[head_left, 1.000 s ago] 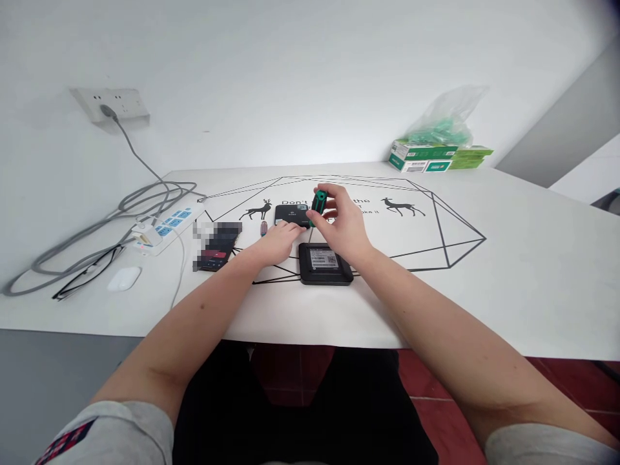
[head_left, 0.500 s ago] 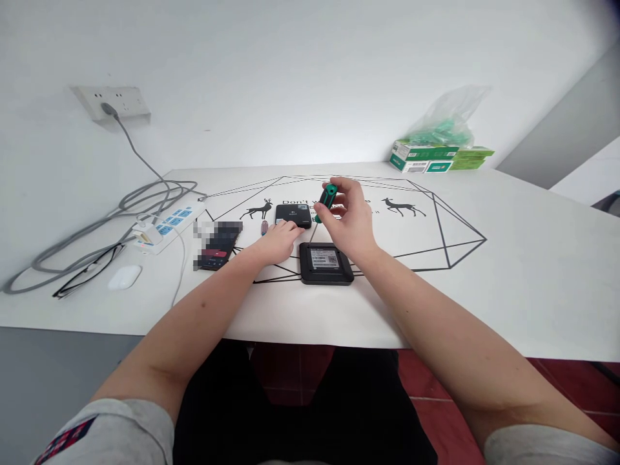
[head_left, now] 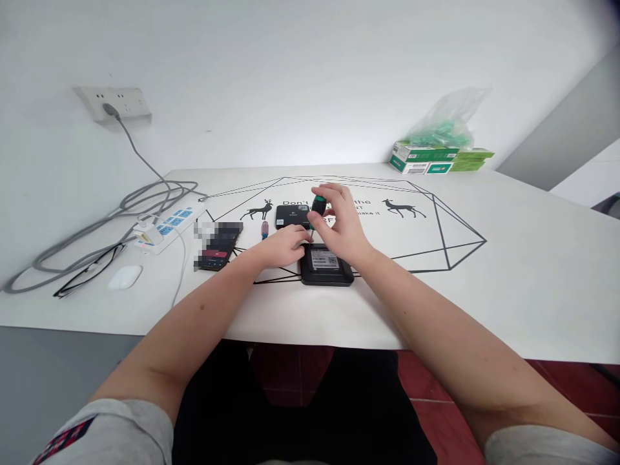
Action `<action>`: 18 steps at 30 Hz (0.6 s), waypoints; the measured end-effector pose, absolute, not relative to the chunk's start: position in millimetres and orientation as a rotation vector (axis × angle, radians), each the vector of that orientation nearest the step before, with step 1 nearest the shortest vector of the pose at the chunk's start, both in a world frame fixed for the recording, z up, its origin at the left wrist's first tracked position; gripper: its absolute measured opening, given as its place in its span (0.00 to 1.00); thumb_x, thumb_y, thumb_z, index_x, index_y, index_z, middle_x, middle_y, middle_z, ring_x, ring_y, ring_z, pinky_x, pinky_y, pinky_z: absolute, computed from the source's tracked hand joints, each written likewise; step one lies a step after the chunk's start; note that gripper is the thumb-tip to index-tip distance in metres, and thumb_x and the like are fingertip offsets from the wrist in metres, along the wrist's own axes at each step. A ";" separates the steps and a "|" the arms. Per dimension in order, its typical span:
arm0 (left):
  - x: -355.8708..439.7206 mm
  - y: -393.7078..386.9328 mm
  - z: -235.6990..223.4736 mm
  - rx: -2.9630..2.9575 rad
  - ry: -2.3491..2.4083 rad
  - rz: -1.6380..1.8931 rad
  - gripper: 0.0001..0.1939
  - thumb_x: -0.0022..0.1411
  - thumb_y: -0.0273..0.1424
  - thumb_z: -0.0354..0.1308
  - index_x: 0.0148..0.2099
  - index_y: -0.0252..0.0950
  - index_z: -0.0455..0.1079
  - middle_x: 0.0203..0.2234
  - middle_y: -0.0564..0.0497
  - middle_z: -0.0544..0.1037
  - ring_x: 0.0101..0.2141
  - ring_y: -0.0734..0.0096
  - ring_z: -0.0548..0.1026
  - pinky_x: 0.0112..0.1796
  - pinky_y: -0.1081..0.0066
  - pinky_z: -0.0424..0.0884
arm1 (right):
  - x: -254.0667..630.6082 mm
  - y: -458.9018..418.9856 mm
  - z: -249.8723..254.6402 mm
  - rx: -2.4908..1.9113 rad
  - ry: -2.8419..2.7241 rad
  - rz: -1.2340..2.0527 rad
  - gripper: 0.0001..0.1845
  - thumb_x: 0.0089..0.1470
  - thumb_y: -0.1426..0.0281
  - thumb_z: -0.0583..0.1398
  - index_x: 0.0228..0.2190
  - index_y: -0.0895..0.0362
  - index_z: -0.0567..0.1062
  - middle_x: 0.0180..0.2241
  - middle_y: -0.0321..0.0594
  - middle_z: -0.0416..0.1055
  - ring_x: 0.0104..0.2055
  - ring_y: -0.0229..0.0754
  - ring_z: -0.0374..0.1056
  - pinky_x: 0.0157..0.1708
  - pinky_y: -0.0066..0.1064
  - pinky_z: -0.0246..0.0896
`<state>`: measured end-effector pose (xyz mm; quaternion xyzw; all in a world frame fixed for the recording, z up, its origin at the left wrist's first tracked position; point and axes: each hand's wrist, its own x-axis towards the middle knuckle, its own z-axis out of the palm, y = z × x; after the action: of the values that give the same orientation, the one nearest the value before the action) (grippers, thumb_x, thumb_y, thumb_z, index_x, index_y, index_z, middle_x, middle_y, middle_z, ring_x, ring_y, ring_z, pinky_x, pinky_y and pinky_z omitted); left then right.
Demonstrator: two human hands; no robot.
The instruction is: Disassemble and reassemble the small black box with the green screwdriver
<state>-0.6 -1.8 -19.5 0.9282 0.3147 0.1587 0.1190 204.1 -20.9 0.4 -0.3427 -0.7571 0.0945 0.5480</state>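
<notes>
My right hand (head_left: pixel 346 223) is closed around the black-and-green handle of a screwdriver (head_left: pixel 318 205). The shaft points down at the far left corner of a flat black device (head_left: pixel 323 274), which lies with its white label facing up. At that same corner, the fingers of my left hand (head_left: pixel 287 247) are drawn together close to the screwdriver's tip; what they pinch, if anything, is hidden. Behind my left hand lies a second black device (head_left: pixel 285 216), partly covered. A small screwdriver with a reddish handle (head_left: pixel 264 229) rests to its left.
To the left are a partly blurred phone (head_left: pixel 223 244), a white earbud case (head_left: pixel 124 277), black-framed glasses (head_left: pixel 87 272) and a power strip (head_left: pixel 169 226) with a coiled grey cable (head_left: pixel 130 200). Green-and-white boxes (head_left: pixel 423 152) under a plastic bag (head_left: pixel 448 126) stand at the back right.
My right hand has tilted the screwdriver more upright and shifted it slightly left and down. My left hand has moved right and nearer, from the rear device to the labelled device's corner.
</notes>
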 end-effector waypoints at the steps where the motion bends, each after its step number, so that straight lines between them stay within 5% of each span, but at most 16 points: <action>1: -1.2 -2.3 -19.4 2.716 0.899 0.479 0.21 0.67 0.23 0.54 0.57 0.36 0.80 0.54 0.41 0.80 0.59 0.51 0.76 0.64 0.52 0.74 | 204.3 -19.6 0.4 -0.818 -1.784 0.184 0.24 0.64 0.59 0.64 0.59 0.48 0.74 0.57 0.50 0.69 0.53 0.54 0.73 0.46 0.52 0.82; 5: -2.4 -4.2 -19.0 2.716 0.898 0.512 0.19 0.66 0.22 0.54 0.55 0.35 0.80 0.53 0.40 0.80 0.58 0.52 0.77 0.63 0.54 0.75 | 204.4 -16.6 -0.6 -0.852 -1.742 0.150 0.26 0.61 0.61 0.67 0.60 0.46 0.73 0.47 0.44 0.70 0.44 0.49 0.71 0.40 0.48 0.80; 13: -0.3 -4.2 -17.7 2.746 0.962 0.491 0.19 0.65 0.20 0.52 0.52 0.34 0.80 0.49 0.41 0.81 0.55 0.53 0.78 0.60 0.55 0.76 | 202.4 -19.5 -1.5 -0.835 -1.723 0.262 0.25 0.63 0.66 0.61 0.61 0.48 0.69 0.57 0.47 0.75 0.53 0.52 0.75 0.46 0.49 0.81; 18: -0.8 -7.4 -15.1 2.760 1.012 0.466 0.19 0.66 0.20 0.52 0.52 0.34 0.79 0.51 0.41 0.80 0.54 0.53 0.78 0.59 0.54 0.76 | 203.2 -16.3 -1.9 -0.865 -1.733 0.182 0.28 0.60 0.62 0.66 0.60 0.48 0.71 0.52 0.46 0.73 0.44 0.48 0.73 0.38 0.45 0.81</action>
<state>-0.8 -7.4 -15.1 0.9241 0.3389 0.1561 0.0827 203.2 -16.3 -1.9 -0.3674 -0.7362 0.0775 0.5630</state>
